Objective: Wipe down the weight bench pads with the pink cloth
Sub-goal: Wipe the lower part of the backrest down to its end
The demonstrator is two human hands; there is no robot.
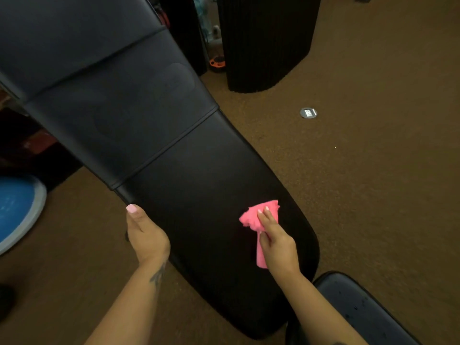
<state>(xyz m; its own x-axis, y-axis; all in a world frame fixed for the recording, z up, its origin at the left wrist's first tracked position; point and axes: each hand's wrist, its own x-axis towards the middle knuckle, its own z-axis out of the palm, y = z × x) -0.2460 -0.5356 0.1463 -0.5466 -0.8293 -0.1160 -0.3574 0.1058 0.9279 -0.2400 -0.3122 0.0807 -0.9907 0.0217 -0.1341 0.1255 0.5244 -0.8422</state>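
Note:
A long black padded bench back pad (174,150) runs from the upper left down to the lower middle of the head view, split by two seams. My right hand (276,239) presses a bunched pink cloth (251,217) flat onto the lower section of the pad, near its right edge. A tail of the cloth hangs out under the palm. My left hand (145,232) grips the left edge of the same section, thumb on top, fingers hidden below. A second black pad (361,307), the seat, shows at the bottom right with small droplets on it.
Brown carpet surrounds the bench. A round floor outlet (308,112) sits in the carpet to the right. A tall black ribbed column (263,41) stands behind, with an orange object (217,63) beside it. A blue disc with a grey rim (17,210) lies at the left edge.

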